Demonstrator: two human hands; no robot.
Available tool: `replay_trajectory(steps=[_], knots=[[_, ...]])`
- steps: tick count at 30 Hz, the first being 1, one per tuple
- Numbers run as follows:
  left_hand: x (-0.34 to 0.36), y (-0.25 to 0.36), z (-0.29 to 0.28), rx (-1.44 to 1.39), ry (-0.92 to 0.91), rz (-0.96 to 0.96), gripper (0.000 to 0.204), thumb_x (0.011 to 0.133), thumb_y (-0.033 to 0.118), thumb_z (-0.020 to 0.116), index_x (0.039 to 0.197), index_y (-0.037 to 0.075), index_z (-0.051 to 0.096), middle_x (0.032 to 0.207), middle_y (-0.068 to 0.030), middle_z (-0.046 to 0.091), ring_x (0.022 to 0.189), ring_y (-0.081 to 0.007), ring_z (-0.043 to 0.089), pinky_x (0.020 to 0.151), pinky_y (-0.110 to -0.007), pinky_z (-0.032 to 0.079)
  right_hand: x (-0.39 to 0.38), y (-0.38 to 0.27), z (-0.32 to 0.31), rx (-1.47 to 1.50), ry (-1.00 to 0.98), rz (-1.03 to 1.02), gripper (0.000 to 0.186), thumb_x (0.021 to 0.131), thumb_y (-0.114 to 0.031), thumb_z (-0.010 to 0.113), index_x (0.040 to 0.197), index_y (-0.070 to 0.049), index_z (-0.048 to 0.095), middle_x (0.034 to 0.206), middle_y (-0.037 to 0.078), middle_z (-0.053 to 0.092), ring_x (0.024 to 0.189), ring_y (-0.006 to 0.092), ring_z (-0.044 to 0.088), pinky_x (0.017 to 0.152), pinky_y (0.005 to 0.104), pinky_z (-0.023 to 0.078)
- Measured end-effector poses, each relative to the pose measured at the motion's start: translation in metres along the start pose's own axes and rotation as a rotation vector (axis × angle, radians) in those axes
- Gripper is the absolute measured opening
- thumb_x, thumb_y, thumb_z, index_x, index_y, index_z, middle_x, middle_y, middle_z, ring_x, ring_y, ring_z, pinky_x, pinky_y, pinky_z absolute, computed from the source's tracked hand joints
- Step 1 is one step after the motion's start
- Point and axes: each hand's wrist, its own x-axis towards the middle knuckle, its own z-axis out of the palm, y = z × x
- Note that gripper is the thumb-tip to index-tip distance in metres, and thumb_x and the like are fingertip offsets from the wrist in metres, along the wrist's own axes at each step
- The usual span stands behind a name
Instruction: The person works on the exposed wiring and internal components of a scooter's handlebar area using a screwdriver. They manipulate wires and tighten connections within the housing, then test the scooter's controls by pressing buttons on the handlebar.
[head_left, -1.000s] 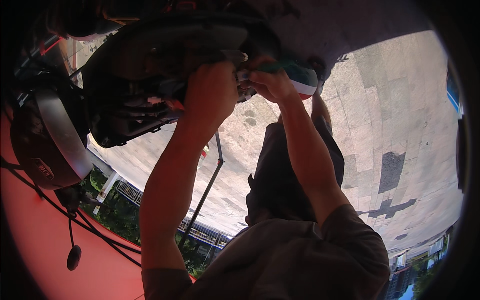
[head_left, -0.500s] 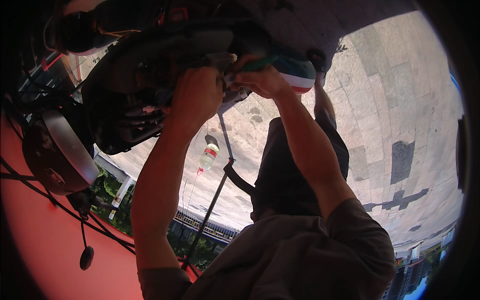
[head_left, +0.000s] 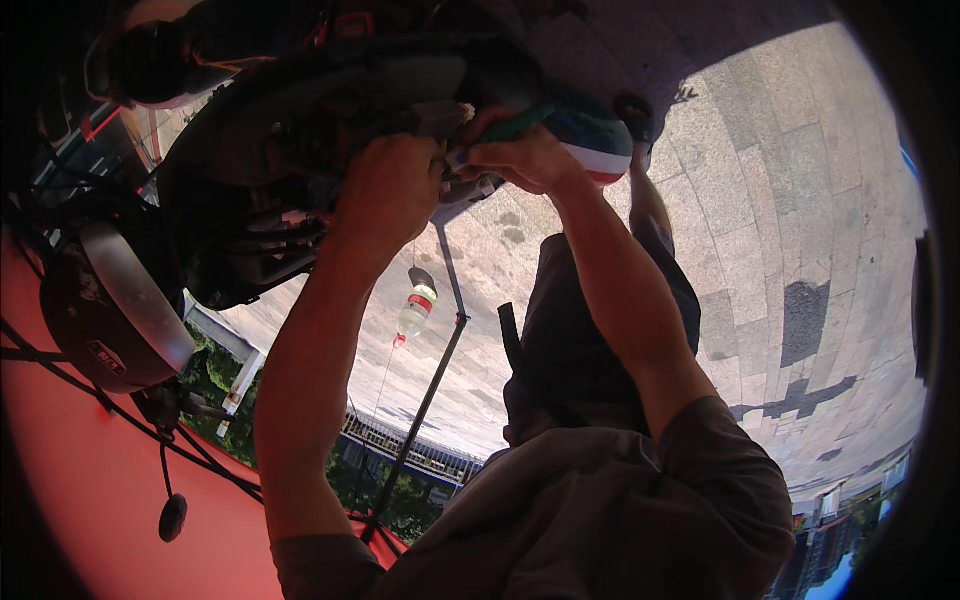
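My left hand (head_left: 392, 180) is closed, its fingers curled at the edge of a dark vehicle body (head_left: 230, 150) with exposed parts and wiring. What those fingers pinch is hidden behind the hand. Close beside it, my right hand (head_left: 525, 158) is closed around a green-handled tool (head_left: 522, 122); its working end is too dark to make out. The fingertips of both hands almost meet. A pale-tipped grey part (head_left: 445, 120) sits just above them. Beyond my right hand is a rounded shell (head_left: 600, 155) striped green, white and red.
A bottle of pale liquid (head_left: 416, 312) hangs on a string beside a thin dark pole (head_left: 430, 375). At the left are a round silver-and-black housing (head_left: 125, 305), black cables and a red canopy (head_left: 80, 470). Sunlit paving (head_left: 760, 220) spreads to the right.
A black strap that reached the pole has swung up and right, toward my shorts. My left forearm has shifted slightly left. Both hands stay at the same spot.
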Motion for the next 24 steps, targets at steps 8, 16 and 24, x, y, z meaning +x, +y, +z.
replay_trajectory(steps=[8, 16, 24], knots=[[-0.005, -0.001, 0.014, 0.11, 0.158, 0.046, 0.009, 0.075, 0.011, 0.058, 0.075, 0.001, 0.058, 0.073, -0.018, 0.06, 0.068, -0.0345, 0.061, 0.061, -0.044, 0.047, -0.001, 0.004, 0.005, -0.013, 0.051, -0.055, 0.02, 0.076, 0.006, 0.07, 0.093, 0.005, 0.061, 0.086, 0.017, 0.066, 0.077, 0.0238, 0.068, 0.07, 0.0322, 0.059], [-0.01, -0.005, 0.026, 0.138, 0.234, 0.027, 0.01, 0.073, 0.008, 0.06, 0.074, 0.002, 0.053, 0.068, -0.0163, 0.06, 0.064, -0.0359, 0.061, 0.057, -0.044, 0.048, -0.002, 0.016, 0.009, -0.045, 0.049, -0.156, 0.02, 0.076, 0.006, 0.07, 0.093, 0.003, 0.06, 0.088, 0.015, 0.067, 0.078, 0.0221, 0.068, 0.071, 0.0311, 0.058], [-0.008, -0.017, 0.023, -0.106, 0.185, 0.075, 0.006, 0.079, 0.007, 0.056, 0.079, 0.001, 0.055, 0.067, -0.0169, 0.062, 0.062, -0.0298, 0.064, 0.057, -0.036, 0.049, -0.004, 0.01, 0.006, 0.006, 0.033, -0.13, 0.016, 0.08, 0.006, 0.065, 0.095, 0.002, 0.06, 0.094, 0.017, 0.065, 0.083, 0.0237, 0.067, 0.074, 0.0346, 0.059]])
